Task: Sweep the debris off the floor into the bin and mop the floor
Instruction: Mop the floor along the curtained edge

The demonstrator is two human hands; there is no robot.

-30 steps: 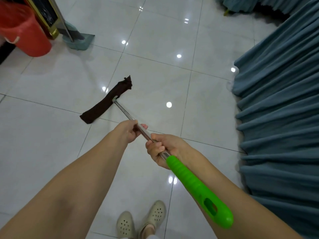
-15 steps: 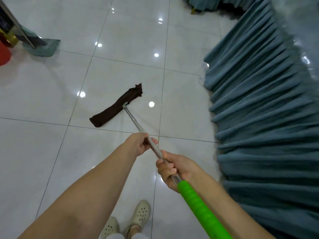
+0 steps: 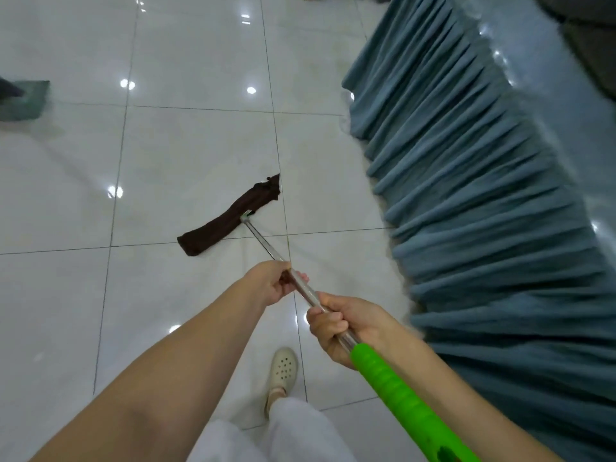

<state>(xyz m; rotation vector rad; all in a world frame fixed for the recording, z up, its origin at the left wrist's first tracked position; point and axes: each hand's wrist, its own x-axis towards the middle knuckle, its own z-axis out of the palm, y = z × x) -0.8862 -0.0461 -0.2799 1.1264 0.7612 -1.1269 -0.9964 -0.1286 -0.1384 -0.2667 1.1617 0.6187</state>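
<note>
Mop (image 3: pixel 230 220) head lay flat on the floor (image 3: pixel 186 155) near the curtain (image 3: pixel 483 211); left hand (image 3: pixel 268 285) and right hand (image 3: pixel 346 323) both had fingers wrapped round its pole.

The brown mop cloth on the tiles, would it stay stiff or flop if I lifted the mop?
The brown mop cloth would likely flop: it looks soft and creased, with one end bunched. It probably slides easily, since the tiled floor looks glossy. It likely weighs little beside the metal handle.
</note>
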